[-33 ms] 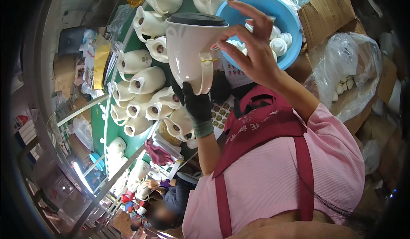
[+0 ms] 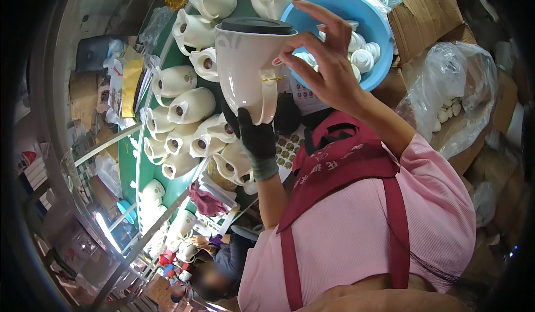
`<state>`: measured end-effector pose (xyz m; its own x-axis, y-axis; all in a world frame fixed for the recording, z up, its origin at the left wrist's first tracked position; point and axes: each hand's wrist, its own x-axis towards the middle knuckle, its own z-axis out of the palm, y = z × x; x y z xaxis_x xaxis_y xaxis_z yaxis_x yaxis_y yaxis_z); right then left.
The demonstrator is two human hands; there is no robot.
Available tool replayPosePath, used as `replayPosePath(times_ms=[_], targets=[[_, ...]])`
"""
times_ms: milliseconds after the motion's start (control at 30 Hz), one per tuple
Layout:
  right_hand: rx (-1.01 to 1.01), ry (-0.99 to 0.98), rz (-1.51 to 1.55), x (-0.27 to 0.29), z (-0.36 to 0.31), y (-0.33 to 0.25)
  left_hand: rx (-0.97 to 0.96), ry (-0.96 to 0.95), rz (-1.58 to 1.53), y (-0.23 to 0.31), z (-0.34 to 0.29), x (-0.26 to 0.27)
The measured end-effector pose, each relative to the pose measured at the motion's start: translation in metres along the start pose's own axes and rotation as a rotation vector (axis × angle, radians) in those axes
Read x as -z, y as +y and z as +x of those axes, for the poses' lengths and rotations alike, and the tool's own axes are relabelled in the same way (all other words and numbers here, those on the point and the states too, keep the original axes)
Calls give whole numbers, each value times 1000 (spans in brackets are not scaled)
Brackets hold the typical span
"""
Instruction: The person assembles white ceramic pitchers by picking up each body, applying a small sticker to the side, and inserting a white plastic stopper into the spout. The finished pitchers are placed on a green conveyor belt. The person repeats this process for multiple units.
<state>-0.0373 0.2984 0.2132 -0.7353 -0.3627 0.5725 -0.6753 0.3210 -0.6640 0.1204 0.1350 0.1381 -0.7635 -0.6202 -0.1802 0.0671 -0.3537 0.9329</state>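
Observation:
My left hand (image 2: 257, 142), in a dark glove with a grey-green cuff, grips a tall white ceramic mug (image 2: 241, 69) around its lower part. A dark disc-shaped lid (image 2: 256, 25) covers the mug's wide upper end, and a gold twist tie (image 2: 272, 79) circles its handle. My bare right hand (image 2: 329, 55) is beside the mug's right side, thumb and index finger pinched on a small round red-and-green sticker (image 2: 277, 61). Its other fingers stretch up toward the rim of a blue basin. Whether the sticker touches the mug I cannot tell.
Several white ceramic pitchers (image 2: 192, 105) stand on the green table to the left. The blue basin (image 2: 384, 33) holds small white lids. Beneath my hands lies a sticker sheet (image 2: 290, 149). Cardboard (image 2: 426, 19) and a plastic bag (image 2: 451, 83) are at right; a co-worker (image 2: 223, 267) sits lower left.
My right hand, with the sticker, has shifted very slightly left. The mug in my left hand has moved barely at all.

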Motion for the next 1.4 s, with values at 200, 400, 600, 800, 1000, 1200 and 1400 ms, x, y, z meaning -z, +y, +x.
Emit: replayPosePath(times_ms=[200, 400, 600, 800, 1000, 1200, 1400], targets=[[-25, -15, -23, -11, -6, 3, 78, -16, -186, -3, -3, 4], [1, -9, -58, -22, -9, 12, 30, -4, 53, -8, -3, 6], [28, 19, -106, -27, -11, 18, -112, -80, 341, -4, -5, -1], [-49, 116, -49, -37, -9, 27, 215, 55, -184, -2, -4, 0], [-252, 122, 48, -60, -4, 87, 177, 15, -184, 5, 13, -6], [-338, 134, -2, -43, 2, 122, -187, 84, 280, 26, 118, -3], [-405, 99, 47, -53, -7, 123, -476, -237, 739, 29, 239, -17]])
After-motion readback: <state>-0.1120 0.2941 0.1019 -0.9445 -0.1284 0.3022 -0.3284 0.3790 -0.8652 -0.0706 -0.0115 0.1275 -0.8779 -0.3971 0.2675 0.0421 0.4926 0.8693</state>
